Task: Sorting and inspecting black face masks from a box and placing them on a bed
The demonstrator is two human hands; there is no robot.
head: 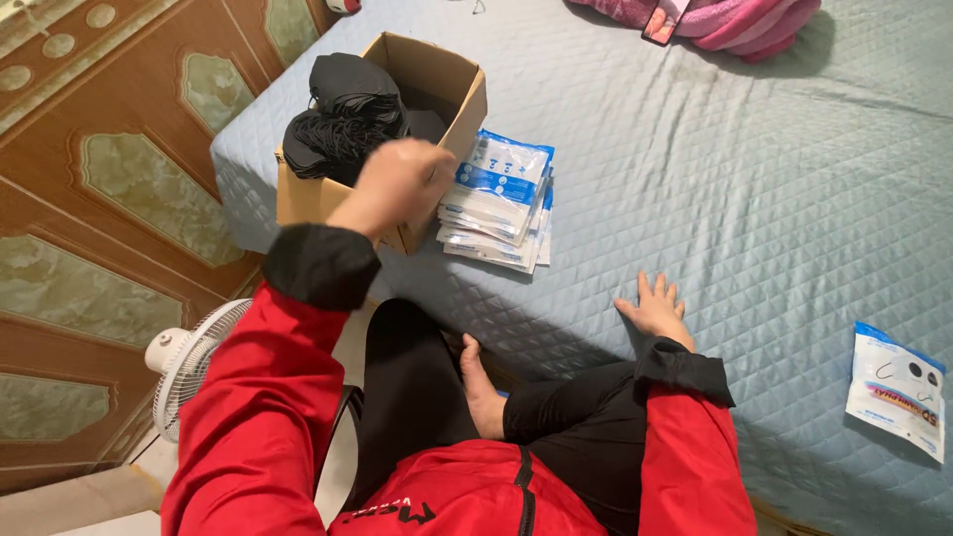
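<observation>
My left hand (397, 184) is raised over the near corner of an open cardboard box (452, 84) filled with black face masks (342, 124). Its fingers are curled and blurred, and I cannot tell if anything is in them. Beside the box, right of that hand, lies a stack of white and blue flat packets (501, 199). My right hand (655, 310) rests flat on the grey-blue quilted bed cover (754, 179), fingers apart, holding nothing. A single white packet (896, 389) lies on the cover at the far right.
A white fan (189, 357) stands on the floor at the left, by a carved wooden wall panel (99, 199). A pink blanket (745, 20) with a phone on it lies at the bed's far edge. My legs are folded against the bed's side.
</observation>
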